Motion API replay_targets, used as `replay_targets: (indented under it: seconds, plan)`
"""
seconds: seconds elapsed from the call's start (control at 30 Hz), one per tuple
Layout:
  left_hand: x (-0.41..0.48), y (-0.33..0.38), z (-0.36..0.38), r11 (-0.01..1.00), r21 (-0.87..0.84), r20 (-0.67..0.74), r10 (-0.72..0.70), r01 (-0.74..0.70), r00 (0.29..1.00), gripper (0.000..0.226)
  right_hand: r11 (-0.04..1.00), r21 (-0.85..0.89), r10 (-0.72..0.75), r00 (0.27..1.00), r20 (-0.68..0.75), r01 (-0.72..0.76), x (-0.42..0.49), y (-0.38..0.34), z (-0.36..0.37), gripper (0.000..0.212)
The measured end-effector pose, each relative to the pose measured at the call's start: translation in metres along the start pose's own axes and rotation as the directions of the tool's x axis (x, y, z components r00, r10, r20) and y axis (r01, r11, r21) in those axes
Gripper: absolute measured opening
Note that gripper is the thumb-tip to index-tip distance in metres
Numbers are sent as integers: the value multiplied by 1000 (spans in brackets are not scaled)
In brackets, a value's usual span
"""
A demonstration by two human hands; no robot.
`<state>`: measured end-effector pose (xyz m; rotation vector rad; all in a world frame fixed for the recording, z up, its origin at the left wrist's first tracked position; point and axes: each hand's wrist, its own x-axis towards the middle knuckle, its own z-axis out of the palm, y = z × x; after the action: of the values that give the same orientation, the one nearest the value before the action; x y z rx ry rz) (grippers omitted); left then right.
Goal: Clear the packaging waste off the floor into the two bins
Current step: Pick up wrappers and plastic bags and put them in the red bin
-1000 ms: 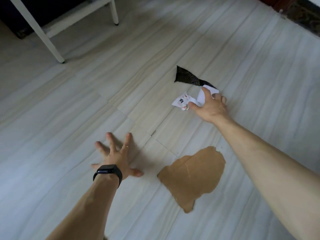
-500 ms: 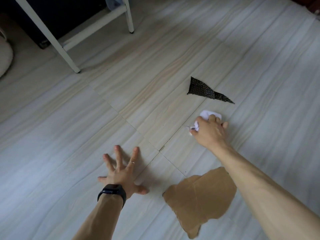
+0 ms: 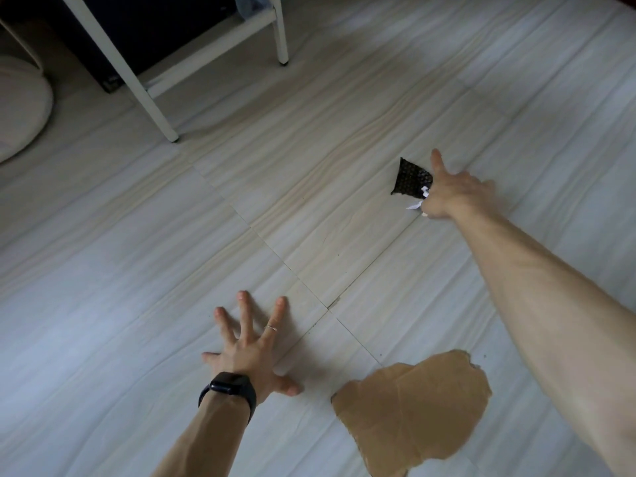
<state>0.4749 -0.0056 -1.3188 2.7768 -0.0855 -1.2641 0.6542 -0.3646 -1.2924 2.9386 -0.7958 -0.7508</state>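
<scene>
My right hand (image 3: 454,196) holds a crumpled white paper scrap (image 3: 418,201) in its palm, only small white corners showing. Its index finger points forward over a black bubble-wrap piece (image 3: 409,177) lying on the pale floor, part of which the hand hides. My left hand (image 3: 249,349), with a ring and a black wristband, rests flat on the floor with fingers spread. A torn brown cardboard piece (image 3: 413,411) lies flat on the floor to the right of my left hand. Neither bin is in view.
White table legs (image 3: 134,80) and a crossbar (image 3: 220,46) stand at the back left in front of a dark cabinet. A round pale cushion (image 3: 20,105) lies at the far left edge. The floor is light wood-grain planks (image 3: 137,270).
My right hand closed round the white paper and then moved forward to the black bubble wrap. The left hand stayed planted on the floor. The view shifted forward.
</scene>
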Motion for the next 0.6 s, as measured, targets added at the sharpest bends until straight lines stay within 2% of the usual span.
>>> replay_targets:
  seconds: [0.03, 0.07, 0.13, 0.2, 0.3, 0.37, 0.47, 0.6]
  plan:
    - [0, 0, 1, 1000, 3, 0, -2, 2, 1000, 143, 1000, 11, 25, 999, 47, -25, 5, -7, 5, 110]
    - [1, 0, 2, 1000, 8, 1, -6, 6, 1000, 143, 998, 20, 51, 996, 67, -52, 10, -13, 12, 103]
    - [3, 0, 2, 1000, 17, -7, -4, 4, 1000, 143, 996, -17, 89, 995, 46, -88, 13, -18, 21, 74]
    - [5, -1, 0, 1000, 14, -13, -1, 1, 1000, 143, 997, -69, 45, 999, -6, -46, 7, -20, 22, 59]
    - [3, -1, -1, 1000, -3, -6, -1, 1, 1000, 142, 994, -12, -106, 976, -189, 105, -24, -19, 43, 39]
    - [5, -2, 0, 1000, -8, -4, 0, 0, 1000, 142, 975, 56, -181, 919, -350, 213, -62, -25, 75, 24]
    - [2, 0, -3, 1000, -26, 4, 9, -9, 1000, 142, 962, 38, -221, 854, -471, 270, -131, -44, 124, 25]
    - [3, -6, -3, 999, -19, -14, 37, -38, 999, 142, 948, 27, -273, 853, -446, 318, -199, -68, 157, 33]
